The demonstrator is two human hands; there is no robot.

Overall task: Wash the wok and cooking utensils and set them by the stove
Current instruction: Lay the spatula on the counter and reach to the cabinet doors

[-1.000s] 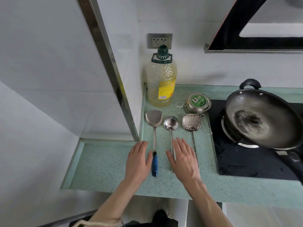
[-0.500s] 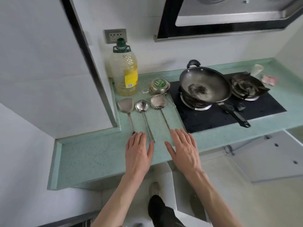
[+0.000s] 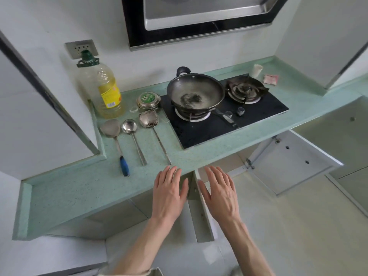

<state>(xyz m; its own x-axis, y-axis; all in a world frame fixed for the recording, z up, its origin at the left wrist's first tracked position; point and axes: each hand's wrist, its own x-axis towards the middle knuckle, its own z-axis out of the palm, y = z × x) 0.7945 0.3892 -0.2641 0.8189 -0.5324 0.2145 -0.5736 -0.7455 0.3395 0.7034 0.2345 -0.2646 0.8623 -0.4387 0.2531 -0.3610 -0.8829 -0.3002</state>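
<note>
A dark wok [image 3: 196,92] with burnt residue in its bowl sits on the left burner of the black stove [image 3: 225,124]. Left of the stove, three utensils lie side by side on the green counter [image 3: 75,188]: a spatula with a blue handle [image 3: 114,140], a steel ladle [image 3: 132,136] and a perforated skimmer [image 3: 151,124]. My left hand [image 3: 169,194] and my right hand [image 3: 221,192] hover flat with straight fingers in front of the counter's edge, palms down, holding nothing and apart from the utensils.
A big oil bottle [image 3: 103,90] and a round tin [image 3: 148,99] stand behind the utensils. A second burner [image 3: 246,89], a white cup [image 3: 256,70] and a pink packet [image 3: 270,79] lie to the right. A cabinet door [image 3: 294,162] hangs open below; the range hood [image 3: 199,16] is above.
Both hands have drawn back from the utensil handles to beyond the counter's front edge. The view has pulled back and swung right, showing the whole stove and the open cabinet.
</note>
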